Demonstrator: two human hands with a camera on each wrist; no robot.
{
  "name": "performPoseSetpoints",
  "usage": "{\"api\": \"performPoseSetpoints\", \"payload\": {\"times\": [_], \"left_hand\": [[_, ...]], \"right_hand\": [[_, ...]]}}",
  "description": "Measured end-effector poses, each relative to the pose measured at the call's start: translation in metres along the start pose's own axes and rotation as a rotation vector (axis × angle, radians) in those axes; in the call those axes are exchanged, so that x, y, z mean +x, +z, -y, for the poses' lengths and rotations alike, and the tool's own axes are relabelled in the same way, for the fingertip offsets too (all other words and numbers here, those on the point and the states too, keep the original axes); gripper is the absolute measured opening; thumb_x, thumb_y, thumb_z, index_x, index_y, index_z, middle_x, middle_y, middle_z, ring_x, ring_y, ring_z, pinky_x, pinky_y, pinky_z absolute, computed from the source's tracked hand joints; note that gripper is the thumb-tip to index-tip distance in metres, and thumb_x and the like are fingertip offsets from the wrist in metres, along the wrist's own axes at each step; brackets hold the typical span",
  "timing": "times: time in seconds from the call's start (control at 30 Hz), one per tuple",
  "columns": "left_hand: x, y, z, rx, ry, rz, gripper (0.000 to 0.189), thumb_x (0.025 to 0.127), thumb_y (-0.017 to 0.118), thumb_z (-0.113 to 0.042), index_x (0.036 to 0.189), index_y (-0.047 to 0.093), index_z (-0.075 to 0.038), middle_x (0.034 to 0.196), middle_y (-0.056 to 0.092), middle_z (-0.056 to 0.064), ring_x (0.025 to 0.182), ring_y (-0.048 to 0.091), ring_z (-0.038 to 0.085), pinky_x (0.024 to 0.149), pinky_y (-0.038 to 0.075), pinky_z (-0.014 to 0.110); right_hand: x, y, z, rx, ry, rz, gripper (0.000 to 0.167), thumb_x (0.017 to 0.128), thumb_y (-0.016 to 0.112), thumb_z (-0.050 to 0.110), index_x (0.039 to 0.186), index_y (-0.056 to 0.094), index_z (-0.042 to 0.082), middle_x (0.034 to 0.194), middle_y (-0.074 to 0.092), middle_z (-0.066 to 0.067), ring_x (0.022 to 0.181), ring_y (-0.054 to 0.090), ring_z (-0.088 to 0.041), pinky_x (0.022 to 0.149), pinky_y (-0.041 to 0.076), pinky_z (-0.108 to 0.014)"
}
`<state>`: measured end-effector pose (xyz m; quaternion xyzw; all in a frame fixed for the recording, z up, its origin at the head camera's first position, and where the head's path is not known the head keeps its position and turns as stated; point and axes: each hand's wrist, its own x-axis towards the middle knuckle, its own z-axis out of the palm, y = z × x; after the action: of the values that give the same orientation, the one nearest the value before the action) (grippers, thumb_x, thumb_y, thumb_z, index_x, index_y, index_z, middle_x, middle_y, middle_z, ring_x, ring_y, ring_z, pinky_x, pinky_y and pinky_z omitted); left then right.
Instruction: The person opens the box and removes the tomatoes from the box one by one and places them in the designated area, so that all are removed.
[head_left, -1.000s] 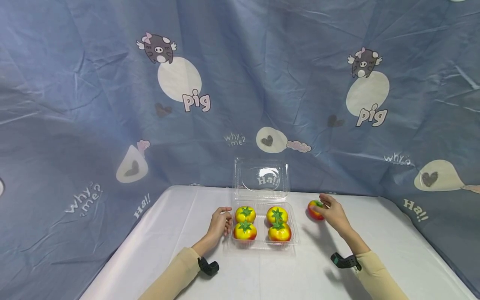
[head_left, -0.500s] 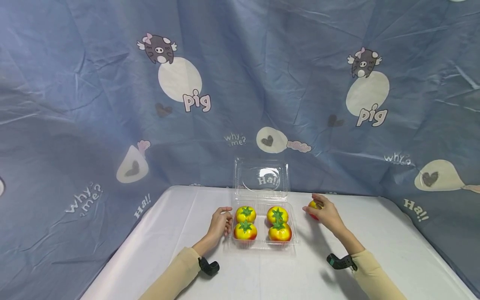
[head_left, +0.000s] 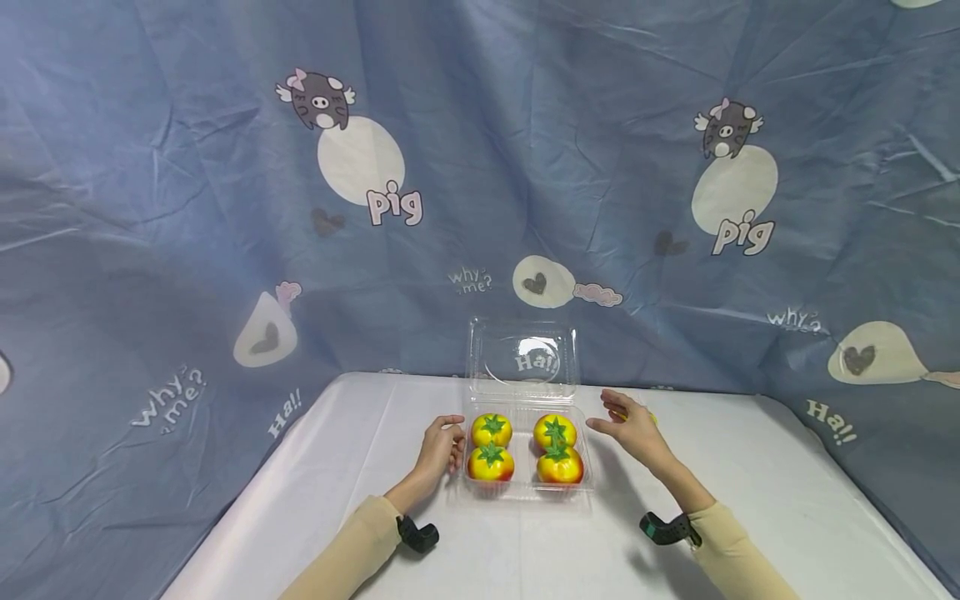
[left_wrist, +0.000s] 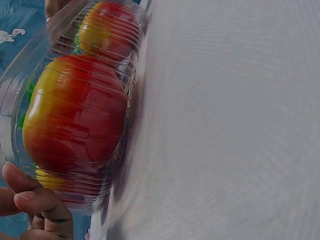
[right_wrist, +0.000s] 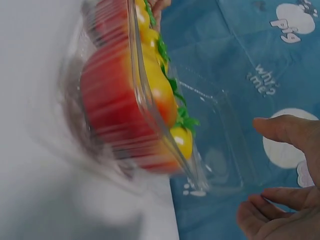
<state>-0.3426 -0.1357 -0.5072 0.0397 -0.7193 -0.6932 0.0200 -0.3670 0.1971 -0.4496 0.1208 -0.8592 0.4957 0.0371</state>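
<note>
A clear plastic clamshell box [head_left: 522,492] stands on the table with its lid [head_left: 487,358] raised, holding several yellow-red tomatoes [head_left: 491,463] topped with green star-shaped leaves. My left hand [head_left: 437,446] is at the box's left side, its fingers [left_wrist: 42,202] loosely bent right by the rim. To the right of the box, my right hand [head_left: 633,432] hovers with thumb and fingers spread apart. In the right wrist view nothing shows between that thumb and those fingers. Another tomato [head_left: 653,418] is mostly hidden behind the right hand, only a yellow edge showing.
A white cloth covers the table [head_left: 360,433]. Behind it hangs a blue curtain [head_left: 450,208] printed with pigs and words, close to the raised lid. Each wrist wears a black band [head_left: 663,528].
My right hand has shifted left towards the box, passing in front of the loose tomato, which is now mostly covered. My left hand, the box and its tomatoes stay in place.
</note>
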Motion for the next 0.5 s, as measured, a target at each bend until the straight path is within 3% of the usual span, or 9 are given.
{"api": "performPoseSetpoints", "payload": {"times": [0.3, 0.37, 0.5], "left_hand": [[-0.004, 0.0, -0.007, -0.003, -0.008, 0.003, 0.044, 0.088, 0.042, -0.009, 0.129, 0.043, 0.007, 0.063, 0.048, 0.002, 0.04, 0.042, 0.011, 0.037, 0.036, 0.023], [0.001, -0.001, 0.0, -0.008, -0.004, 0.0, 0.046, 0.087, 0.042, -0.01, 0.129, 0.043, 0.007, 0.062, 0.047, 0.001, 0.039, 0.042, 0.011, 0.036, 0.035, 0.022], [0.0, -0.001, 0.0, -0.009, -0.007, -0.002, 0.047, 0.086, 0.043, -0.011, 0.13, 0.044, 0.007, 0.062, 0.047, 0.001, 0.039, 0.041, 0.01, 0.036, 0.035, 0.022]], "right_hand": [[-0.001, 0.014, 0.008, 0.019, -0.052, 0.052, 0.071, 0.082, 0.076, 0.019, 0.139, 0.043, -0.007, 0.14, 0.047, -0.027, 0.13, 0.046, -0.041, 0.107, 0.039, -0.048], [-0.002, 0.016, 0.01, 0.029, -0.055, 0.061, 0.07, 0.082, 0.076, 0.018, 0.139, 0.043, -0.007, 0.141, 0.046, -0.027, 0.13, 0.046, -0.041, 0.107, 0.039, -0.048], [-0.006, 0.02, 0.014, 0.043, -0.057, 0.088, 0.069, 0.082, 0.075, 0.015, 0.139, 0.042, -0.007, 0.141, 0.046, -0.027, 0.13, 0.046, -0.042, 0.107, 0.039, -0.048]]}}
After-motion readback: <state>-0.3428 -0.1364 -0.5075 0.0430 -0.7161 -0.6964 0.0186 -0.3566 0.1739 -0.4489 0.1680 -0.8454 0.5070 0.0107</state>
